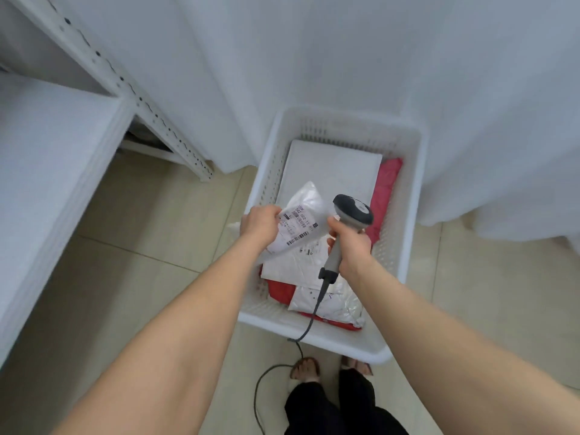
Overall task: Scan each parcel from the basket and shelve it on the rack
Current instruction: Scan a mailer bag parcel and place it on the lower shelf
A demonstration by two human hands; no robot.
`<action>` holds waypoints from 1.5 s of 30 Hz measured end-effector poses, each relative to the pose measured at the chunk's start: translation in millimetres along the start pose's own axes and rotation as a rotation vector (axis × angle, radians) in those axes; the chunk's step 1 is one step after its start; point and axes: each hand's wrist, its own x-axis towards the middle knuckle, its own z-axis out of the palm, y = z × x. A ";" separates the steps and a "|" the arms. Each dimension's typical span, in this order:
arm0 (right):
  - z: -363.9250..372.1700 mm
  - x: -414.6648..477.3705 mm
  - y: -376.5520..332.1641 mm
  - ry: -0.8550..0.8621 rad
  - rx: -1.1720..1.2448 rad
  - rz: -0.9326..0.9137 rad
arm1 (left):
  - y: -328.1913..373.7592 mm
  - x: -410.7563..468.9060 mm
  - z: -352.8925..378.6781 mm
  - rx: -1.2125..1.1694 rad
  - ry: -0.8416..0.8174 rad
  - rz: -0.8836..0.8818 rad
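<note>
Looking from the left side, what do you see first?

I see the white rack [47, 152], its shelf board near us, and its post with holes [125, 86] going down to the tiled floor.

And where is the parcel?

The person holds a crinkled white parcel [301, 221] above the near-left part of the basket [417, 183], with the barcode label turned up. The left hand [260, 224] grips its left edge, fingers curled over the plastic.

What is in the other hand?

The right hand [351, 243] is wrapped tight around the handle of a grey scanner [353, 211]. The dark head of the scanner is just beside the right edge of the parcel. Its cable [310, 318] hangs over the near rim of the basket and curls on the floor.

Are more parcels in the basket?

Yes, a flat white one [329, 174] lies at the far end, and a red one [387, 183] along the right wall. Behind the basket hangs a white curtain [345, 58].
</note>
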 end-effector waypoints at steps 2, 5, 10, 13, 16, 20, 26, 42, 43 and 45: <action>6.2 -38.9 -26.4 0.017 -0.008 -0.072 | 18.0 -21.7 -46.8 0.134 0.042 0.100; 12.7 -97.5 -67.9 0.007 -0.027 -0.150 | 46.7 -53.4 -117.8 0.350 0.076 0.255; 22.0 -188.5 -124.0 -0.030 -0.075 -0.178 | 98.3 -108.1 -225.2 0.489 0.058 0.396; 30.9 -241.7 -152.6 -0.027 -0.019 -0.155 | 120.4 -136.5 -280.6 0.464 0.094 0.447; 38.3 -287.2 -181.7 -0.041 0.056 -0.134 | 129.1 -163.1 -334.7 0.184 0.240 0.409; 42.8 -333.7 -215.6 -0.103 0.123 -0.121 | 119.6 -191.7 -407.3 -0.210 0.457 0.057; 51.9 -391.6 -242.5 -0.216 0.154 -0.152 | 117.5 -230.0 -458.6 -0.219 0.471 0.142; 65.7 -464.4 -267.3 -0.263 -0.036 -0.500 | 118.3 -279.3 -485.8 -0.113 0.189 0.217; 65.6 -466.5 -267.2 -0.270 -0.031 -0.498 | 117.4 -279.0 -483.4 -0.173 0.265 0.173; 64.7 -472.4 -264.9 -0.329 -0.007 -0.476 | 117.0 -278.8 -478.3 -0.351 0.359 0.085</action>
